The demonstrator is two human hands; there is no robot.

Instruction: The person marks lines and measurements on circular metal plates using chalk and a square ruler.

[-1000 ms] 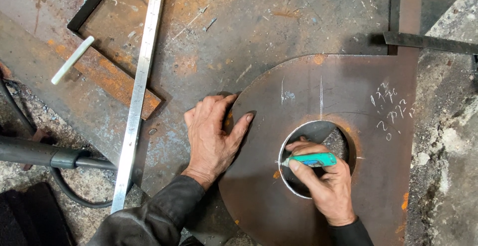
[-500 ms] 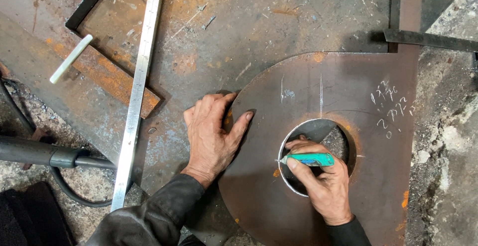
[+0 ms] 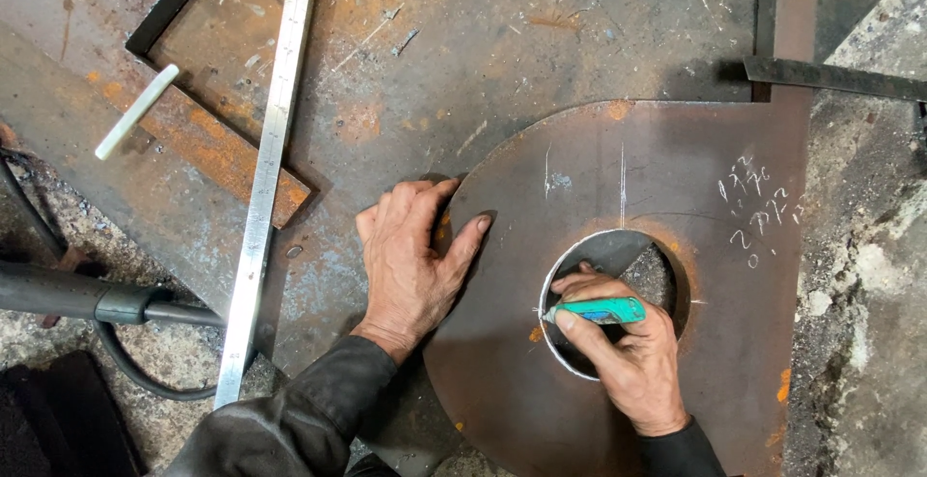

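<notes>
A rusty brown steel plate (image 3: 676, 168) with one rounded end and a round hole (image 3: 618, 255) lies on a larger steel sheet. My left hand (image 3: 410, 260) presses flat on the plate's left edge, fingers spread. My right hand (image 3: 623, 356) grips a teal marker (image 3: 597, 311), its tip touching the white line drawn along the hole's left rim. White chalk marks and scribbles sit on the plate's right part.
A long steel ruler (image 3: 266, 178) lies diagonally to the left. A white chalk stick (image 3: 135, 112) rests on a rusty flat bar (image 3: 227, 154). A dark hose and torch handle (image 3: 87, 298) lie at the lower left. A dark metal strip (image 3: 835, 76) sticks in from the right.
</notes>
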